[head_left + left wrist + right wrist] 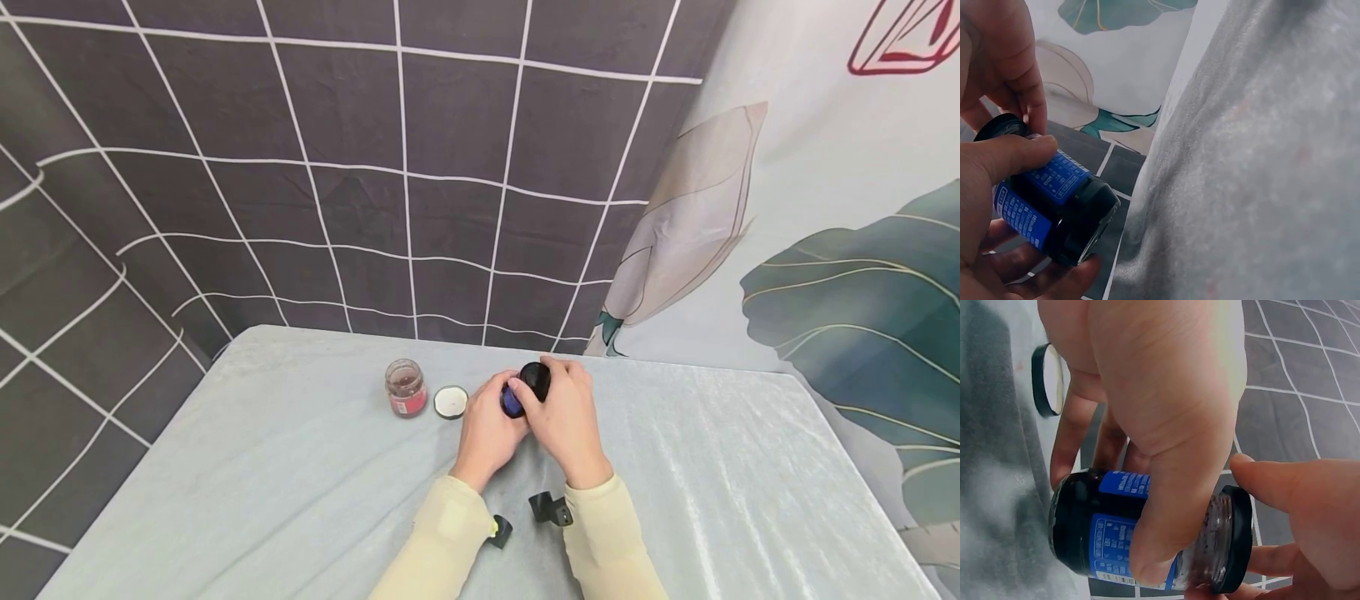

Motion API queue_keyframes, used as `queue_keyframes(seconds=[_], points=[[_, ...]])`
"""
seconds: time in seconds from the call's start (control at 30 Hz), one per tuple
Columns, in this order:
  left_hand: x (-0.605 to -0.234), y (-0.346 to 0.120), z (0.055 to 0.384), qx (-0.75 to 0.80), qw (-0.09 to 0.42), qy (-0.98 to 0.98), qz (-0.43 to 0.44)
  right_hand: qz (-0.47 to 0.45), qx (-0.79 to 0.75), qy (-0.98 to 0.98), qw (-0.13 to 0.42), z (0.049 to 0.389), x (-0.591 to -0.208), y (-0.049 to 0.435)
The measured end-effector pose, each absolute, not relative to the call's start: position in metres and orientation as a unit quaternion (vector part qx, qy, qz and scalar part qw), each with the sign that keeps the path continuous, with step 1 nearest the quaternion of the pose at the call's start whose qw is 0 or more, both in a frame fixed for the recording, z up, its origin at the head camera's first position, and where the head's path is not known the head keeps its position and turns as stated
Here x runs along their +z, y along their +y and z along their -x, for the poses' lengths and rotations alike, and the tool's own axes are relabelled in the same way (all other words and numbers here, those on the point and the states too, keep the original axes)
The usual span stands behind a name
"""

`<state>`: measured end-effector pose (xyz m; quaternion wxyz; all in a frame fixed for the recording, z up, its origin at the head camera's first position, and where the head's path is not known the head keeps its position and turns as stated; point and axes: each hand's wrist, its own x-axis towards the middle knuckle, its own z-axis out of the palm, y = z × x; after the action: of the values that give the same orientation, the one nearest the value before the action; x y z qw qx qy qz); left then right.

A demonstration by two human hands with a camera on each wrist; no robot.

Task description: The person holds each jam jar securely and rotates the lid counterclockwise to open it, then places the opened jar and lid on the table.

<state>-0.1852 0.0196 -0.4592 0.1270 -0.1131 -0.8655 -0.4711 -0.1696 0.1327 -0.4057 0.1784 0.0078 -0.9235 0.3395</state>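
A glass jar with dark contents, a blue label and a black lid is held between both hands above the table. My left hand grips the jar's body, its thumb across the label and its fingers underneath, as the left wrist view shows. Around the lid end curl the fingers of my right hand; in the right wrist view its thumb is by the lid's rim. To the left stands an open glass jar with a red label. Its neighbour is a loose dark-rimmed lid, white inside facing up.
A pale grey velvety cloth covers the table. Behind it hangs a dark curtain with a white grid, and a leaf-patterned curtain hangs at the right. Small black devices sit at the wrists.
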Motion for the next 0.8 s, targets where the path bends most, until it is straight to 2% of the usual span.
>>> queue_keyframes(seconds=[0.3, 0.8], points=[[-0.4598, 0.0208, 0.184, -0.468, 0.13, -0.868, 0.103, 0.019, 0.332, -0.93, 0.159, 0.1665, -0.4004, 0.13], [-0.4596, 0.019, 0.1843, -0.471, 0.128, -0.868, 0.093, 0.015, 0.315, -0.934, 0.168, 0.1667, -0.3997, 0.1279]])
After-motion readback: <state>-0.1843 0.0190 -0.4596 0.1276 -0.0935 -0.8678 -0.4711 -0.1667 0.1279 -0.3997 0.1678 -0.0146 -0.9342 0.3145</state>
